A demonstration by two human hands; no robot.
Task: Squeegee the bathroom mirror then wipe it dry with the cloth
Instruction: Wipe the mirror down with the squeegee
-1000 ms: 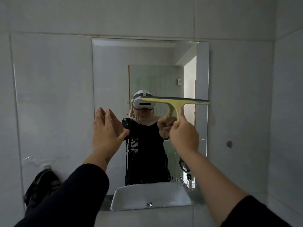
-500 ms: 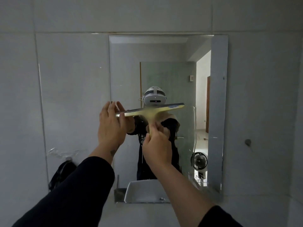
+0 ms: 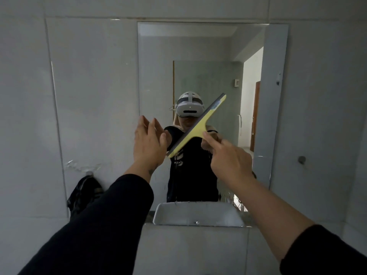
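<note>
A frameless rectangular mirror point(image 3: 208, 52) hangs on the tiled wall ahead. My right hand point(image 3: 228, 159) grips the handle of a yellow squeegee point(image 3: 198, 126), whose blade is tilted diagonally, its top end up to the right, in front of the mirror's middle. My left hand point(image 3: 149, 143) is raised beside the blade's lower end with fingers spread and holds nothing. Whether the blade touches the glass I cannot tell. No cloth is in view.
A white basin point(image 3: 198, 215) juts out under the mirror. A dark bag point(image 3: 85, 193) hangs on a wall hook at lower left. A small round fitting point(image 3: 302, 159) sits on the wall to the right. Grey tiles surround the mirror.
The squeegee has moved leftward from the mirror's right side and turned from level to a steep diagonal. My left hand has let go of the blade's left end.
</note>
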